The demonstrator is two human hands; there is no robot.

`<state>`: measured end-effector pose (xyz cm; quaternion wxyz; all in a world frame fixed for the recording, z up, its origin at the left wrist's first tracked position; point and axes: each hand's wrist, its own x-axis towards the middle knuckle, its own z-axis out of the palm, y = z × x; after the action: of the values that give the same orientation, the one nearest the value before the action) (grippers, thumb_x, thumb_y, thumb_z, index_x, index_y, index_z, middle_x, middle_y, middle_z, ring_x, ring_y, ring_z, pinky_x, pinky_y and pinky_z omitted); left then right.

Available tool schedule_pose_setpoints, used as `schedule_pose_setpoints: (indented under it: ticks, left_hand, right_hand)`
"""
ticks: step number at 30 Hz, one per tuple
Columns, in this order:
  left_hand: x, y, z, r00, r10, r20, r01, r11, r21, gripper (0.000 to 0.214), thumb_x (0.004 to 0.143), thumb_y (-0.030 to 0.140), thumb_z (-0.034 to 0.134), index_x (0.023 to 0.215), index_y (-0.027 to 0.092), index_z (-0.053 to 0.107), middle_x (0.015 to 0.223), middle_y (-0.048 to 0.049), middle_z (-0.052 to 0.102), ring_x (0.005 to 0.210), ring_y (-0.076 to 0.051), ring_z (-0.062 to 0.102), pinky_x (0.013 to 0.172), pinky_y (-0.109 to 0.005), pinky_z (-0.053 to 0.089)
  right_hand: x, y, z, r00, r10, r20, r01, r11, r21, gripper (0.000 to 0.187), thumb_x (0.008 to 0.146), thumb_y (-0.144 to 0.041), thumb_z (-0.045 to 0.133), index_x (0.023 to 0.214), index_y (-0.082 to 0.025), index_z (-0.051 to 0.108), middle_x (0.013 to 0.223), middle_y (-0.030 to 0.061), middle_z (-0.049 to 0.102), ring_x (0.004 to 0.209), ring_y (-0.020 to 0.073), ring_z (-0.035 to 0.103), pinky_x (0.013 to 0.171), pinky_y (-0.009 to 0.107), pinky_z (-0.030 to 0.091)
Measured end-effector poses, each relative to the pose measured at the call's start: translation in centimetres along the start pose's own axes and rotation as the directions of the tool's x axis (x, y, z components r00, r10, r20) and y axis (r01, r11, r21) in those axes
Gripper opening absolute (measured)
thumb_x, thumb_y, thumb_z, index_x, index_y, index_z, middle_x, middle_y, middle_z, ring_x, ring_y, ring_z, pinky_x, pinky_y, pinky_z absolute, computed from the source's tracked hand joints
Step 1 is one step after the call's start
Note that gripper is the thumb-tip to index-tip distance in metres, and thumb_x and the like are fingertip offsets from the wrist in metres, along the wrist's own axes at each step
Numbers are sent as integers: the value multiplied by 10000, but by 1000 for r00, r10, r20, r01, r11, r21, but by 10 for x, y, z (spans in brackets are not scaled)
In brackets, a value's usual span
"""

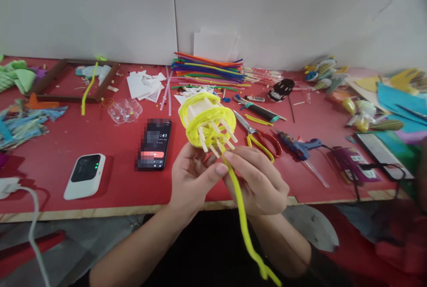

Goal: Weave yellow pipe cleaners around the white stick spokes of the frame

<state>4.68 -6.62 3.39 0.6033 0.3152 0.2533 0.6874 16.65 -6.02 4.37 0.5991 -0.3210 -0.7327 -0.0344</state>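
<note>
Held up over the table's front edge is a small round frame of pale wooden sticks wound with yellow pipe cleaner. Several stick ends point toward me. My left hand cups it from below and the left, its thumb near the stick ends. With thumb and fingers closed, my right hand pinches a long yellow pipe cleaner close to the frame. The pipe cleaner's free length hangs down in front of my body, bent near its end. My fingers hide the underside of the frame.
Right of my hands lie red-handled scissors, a cutter with a black-teal handle and a blue glue gun. Leftward are a phone and a white device. Coloured pipe cleaners are piled behind.
</note>
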Motion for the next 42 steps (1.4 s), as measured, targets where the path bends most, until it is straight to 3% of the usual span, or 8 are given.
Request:
schedule_pose_setpoints:
  ticks: [8,11,14,17,26,30,35,42]
  left_hand:
    - [-4,15,13,994,-96,-50,95,995,-6,250,745,251,865,969,250,756,988,-24,776,1029,-186,736,948,-295,596]
    - [-5,16,13,990,-128,-67,127,992,-9,229,754,255,860,963,240,765,994,-30,789,984,-168,744,915,-265,600]
    - [-5,14,10,981,-156,-119,156,988,-5,230,759,267,859,970,235,772,990,-35,804,922,-158,759,876,-251,610]
    - [-5,11,8,978,-155,-140,154,988,-18,212,758,279,862,947,236,778,961,-25,810,909,-154,765,875,-249,612]
    - [-4,10,5,995,-85,-46,85,996,13,211,810,236,816,1015,267,776,1046,-30,800,1001,-166,748,960,-286,595]
    - [-3,11,6,998,-58,-18,58,998,-11,285,759,209,854,1025,277,777,1068,-30,795,1066,-189,736,964,-295,598]
    - [-5,11,5,997,-74,-27,74,997,-6,232,803,215,824,1024,271,778,1067,-22,792,1050,-169,735,947,-261,595]
    - [-9,4,-1,999,15,39,-17,999,38,242,889,217,739,1108,318,761,1134,-8,776,1099,-154,712,1002,-277,576]
  right_hand:
    - [-1,2,4,999,-50,-21,51,999,14,555,733,-17,767,1254,-201,721,941,92,776,775,255,749,641,385,655]
    - [-1,4,6,998,-37,-49,37,999,9,550,761,-42,750,1259,-273,714,913,60,769,749,243,740,608,383,648]
    - [1,7,7,999,-38,-21,38,999,11,548,793,-67,728,1280,-315,692,875,30,767,731,233,741,606,379,650]
    - [5,5,5,998,-56,31,54,997,63,519,806,-45,697,1281,-255,686,858,34,769,722,217,738,683,396,661]
    - [10,-7,-3,968,205,147,-239,931,276,438,834,0,609,1181,-242,724,995,70,771,920,227,743,774,402,640]
    - [9,-13,-5,951,286,122,-309,907,287,393,841,-51,657,1172,-247,737,998,49,780,915,211,739,809,382,639]
    - [9,-22,-5,885,461,68,-463,851,246,291,854,-112,727,1085,-286,759,939,5,783,839,188,749,728,321,649]
    - [4,-26,-2,820,541,-188,-482,829,282,227,837,-158,764,1037,-253,711,851,-30,745,663,134,730,615,257,627]
